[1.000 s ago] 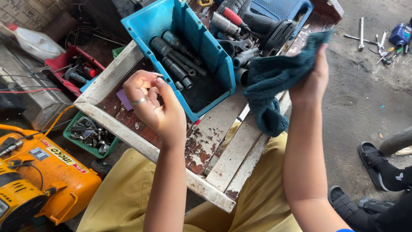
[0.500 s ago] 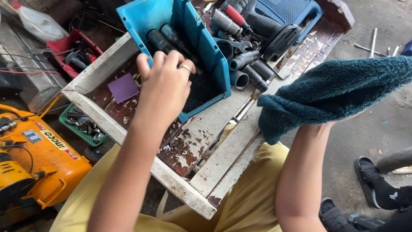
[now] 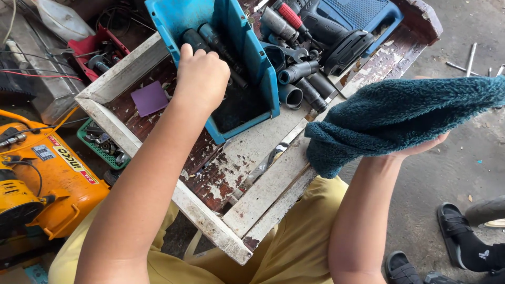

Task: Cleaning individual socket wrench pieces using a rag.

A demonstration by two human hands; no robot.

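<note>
- Reaching into the blue plastic bin [image 3: 263, 79], the left hand [image 3: 202, 79] is curled over the black sockets [image 3: 210, 39]; its fingers are bent downward, and I cannot tell if they grip one.
- The bin stands on the worn wooden counter [image 3: 252, 173], near the far edge.
- The right hand [image 3: 421, 147] is held up beside the counter, with fingers flat under a dark teal towel [image 3: 400, 118] that rests on the palm.
- A purple square [image 3: 150, 98] lies left of the bin.
</note>
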